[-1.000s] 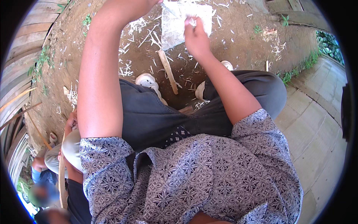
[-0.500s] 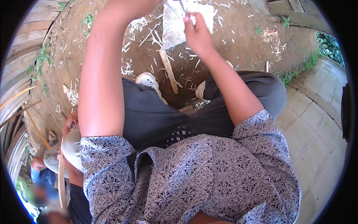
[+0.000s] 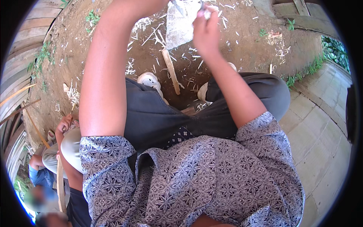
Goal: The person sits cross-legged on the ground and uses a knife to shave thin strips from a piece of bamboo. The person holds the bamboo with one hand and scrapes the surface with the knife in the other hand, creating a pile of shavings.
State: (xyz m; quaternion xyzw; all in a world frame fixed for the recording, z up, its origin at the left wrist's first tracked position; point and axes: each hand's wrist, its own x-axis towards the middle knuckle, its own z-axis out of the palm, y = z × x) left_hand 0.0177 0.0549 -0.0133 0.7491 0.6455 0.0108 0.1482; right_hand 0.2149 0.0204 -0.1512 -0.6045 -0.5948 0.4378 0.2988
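Observation:
At the top edge my left hand (image 3: 153, 5) shows only its back and wrist; the fingers are cut off by the frame. Just beyond it a thin grey blade-like piece (image 3: 178, 8) slants over a whitish rectangular slab (image 3: 177, 34) on the dirt; what holds it is out of view. My right hand (image 3: 206, 36) is over the slab's right side, closed and slightly blurred. Its fingers are bent round something small, with a dark bit and a pale bit showing at the tips. A flat wooden stick (image 3: 171, 72) lies on the ground between my shoes.
Pale wood shavings (image 3: 141, 25) litter the brown dirt around the slab. Paving slabs (image 3: 321, 125) run along the right, edged with grass. At the left, near a board wall (image 3: 26, 49), another person's hand (image 3: 65, 123) and knees show, with a long wooden strip (image 3: 60, 185) beside them.
My right hand has shifted a little right, away from the left hand. The other person's hand at the left has risen slightly into fuller view.

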